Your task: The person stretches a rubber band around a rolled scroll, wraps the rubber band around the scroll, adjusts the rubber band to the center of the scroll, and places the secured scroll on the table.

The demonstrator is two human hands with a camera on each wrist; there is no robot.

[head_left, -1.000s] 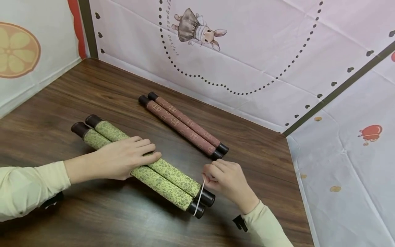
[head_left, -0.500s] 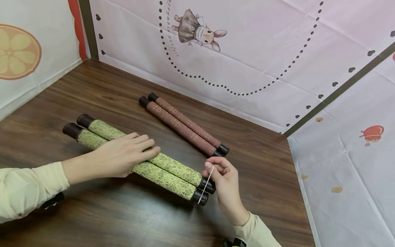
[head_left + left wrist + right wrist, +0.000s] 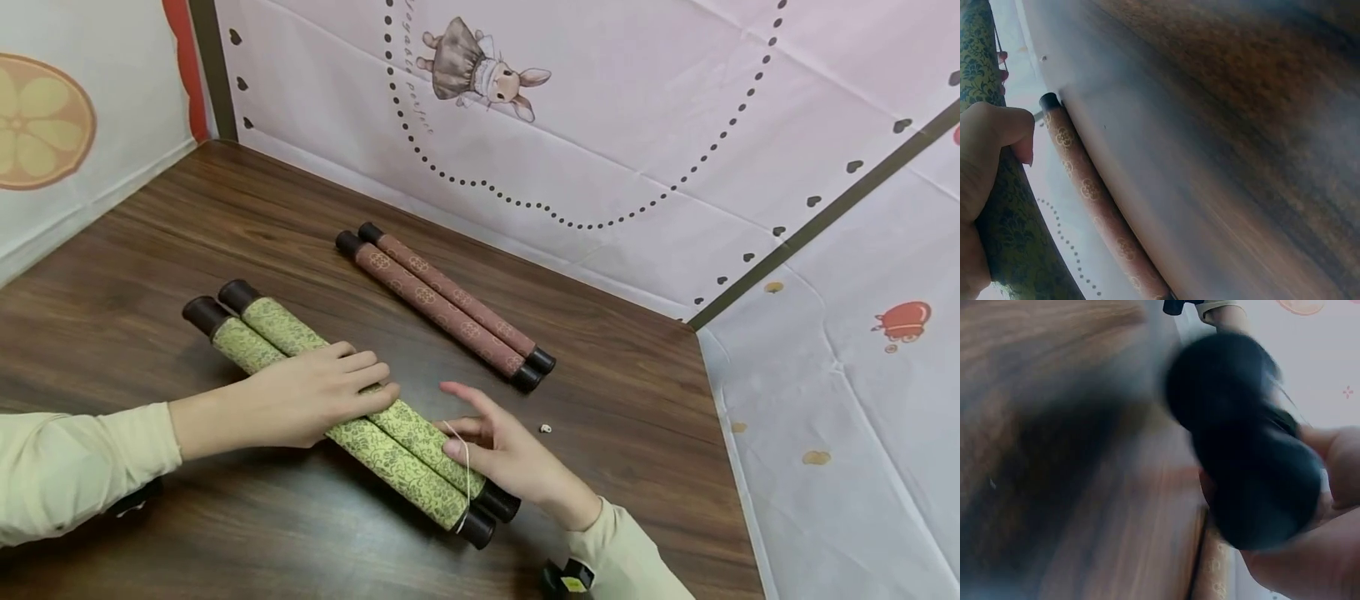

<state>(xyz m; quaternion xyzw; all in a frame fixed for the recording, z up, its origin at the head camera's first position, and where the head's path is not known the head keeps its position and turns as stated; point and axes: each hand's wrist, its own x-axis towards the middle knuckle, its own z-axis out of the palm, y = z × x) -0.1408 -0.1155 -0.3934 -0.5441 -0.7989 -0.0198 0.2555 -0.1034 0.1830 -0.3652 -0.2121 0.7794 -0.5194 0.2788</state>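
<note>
Yellow-green floral double-rolled scroll (image 3: 399,460) is running diagonally, left hand (image 3: 311,395) gripping mid-length, loosely spread right hand (image 3: 513,458) touching the right-end white cord (image 3: 468,479).

Head view: above and behind the left hand (image 3: 322,396) grip, farthest, facing forward and down. Left wrist view: close beside the grip, tilted, facing past it. Right wrist view: very near dark, round, smooth end caps (image 3: 1266,494), tilted. Shared, head and left wrist: maroon, gold-flowered, cylindrical, cloth-like rolls (image 3: 435,305) beyond the grip.

Green patterned twin-roll scroll (image 3: 390,454), slanted, thin white cord (image 3: 468,479) across one end
</note>
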